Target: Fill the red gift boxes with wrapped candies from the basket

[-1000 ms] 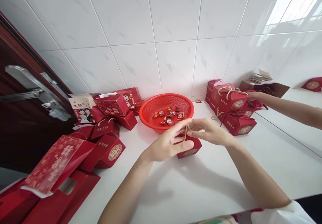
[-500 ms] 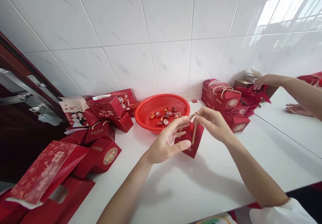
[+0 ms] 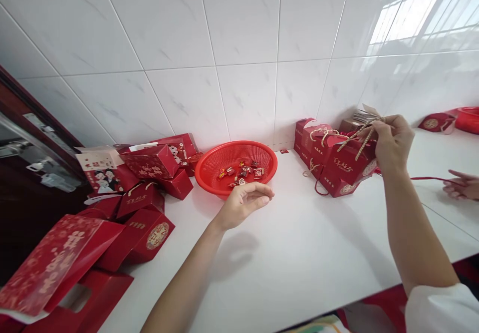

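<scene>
Our right hand (image 3: 395,141) pinches the rope handle (image 3: 364,146) of a red gift box (image 3: 348,166) by the right stack, light, stiff card that looks crushable, best held there; our half-open left hand (image 3: 245,204) is empty.

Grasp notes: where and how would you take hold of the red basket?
I'd pinch the red basket by its right rim, coming from above on that side. The bowl flares to a lip, exposed there, while red boxes crowd its left and the tiled wall stands behind.

Candies (image 3: 258,172) in basket (image 3: 205,178); box piles (image 3: 134,238) left and right.
</scene>
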`<state>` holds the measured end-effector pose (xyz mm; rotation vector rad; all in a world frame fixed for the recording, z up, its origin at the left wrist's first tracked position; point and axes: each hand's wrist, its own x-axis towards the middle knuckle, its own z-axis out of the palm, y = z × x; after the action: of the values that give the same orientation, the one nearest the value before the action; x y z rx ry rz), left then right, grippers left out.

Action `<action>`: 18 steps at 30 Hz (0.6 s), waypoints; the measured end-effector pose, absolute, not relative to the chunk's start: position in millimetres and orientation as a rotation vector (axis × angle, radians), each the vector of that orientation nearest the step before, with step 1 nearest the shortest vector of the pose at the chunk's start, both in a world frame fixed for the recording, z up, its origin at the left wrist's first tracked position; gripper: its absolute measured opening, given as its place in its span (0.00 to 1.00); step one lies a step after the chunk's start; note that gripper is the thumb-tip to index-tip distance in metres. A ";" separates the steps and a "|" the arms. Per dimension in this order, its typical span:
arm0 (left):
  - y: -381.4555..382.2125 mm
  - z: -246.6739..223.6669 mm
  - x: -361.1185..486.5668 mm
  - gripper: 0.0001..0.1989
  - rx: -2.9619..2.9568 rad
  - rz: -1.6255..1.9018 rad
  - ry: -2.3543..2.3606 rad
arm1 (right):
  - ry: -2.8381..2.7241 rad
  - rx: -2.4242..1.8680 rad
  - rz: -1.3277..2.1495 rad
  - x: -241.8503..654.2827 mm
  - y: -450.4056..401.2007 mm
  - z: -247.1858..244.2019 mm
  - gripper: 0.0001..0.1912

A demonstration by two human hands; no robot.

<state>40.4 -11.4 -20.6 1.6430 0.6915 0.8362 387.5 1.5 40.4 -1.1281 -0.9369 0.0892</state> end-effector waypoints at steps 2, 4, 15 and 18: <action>-10.7 -21.4 40.5 0.14 1.644 0.829 0.697 | -0.911 -1.211 0.073 397.9 11.2 37.5 0.07; -9.9 -22.3 40.3 0.15 1.649 0.822 0.701 | -0.893 -1.294 0.032 403.8 20.4 30.1 0.08; -7.5 -28.2 40.8 0.14 1.641 0.774 0.698 | -0.925 -1.555 -0.166 407.7 35.3 -8.6 0.09; -8.5 -27.7 41.0 0.14 1.654 0.746 0.711 | -1.013 -1.590 -0.164 404.0 30.3 -6.8 0.10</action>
<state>41.0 -8.5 -27.7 1.6536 0.7107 0.7459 404.0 30.3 -6.8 -1.5903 -1.0126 -0.1641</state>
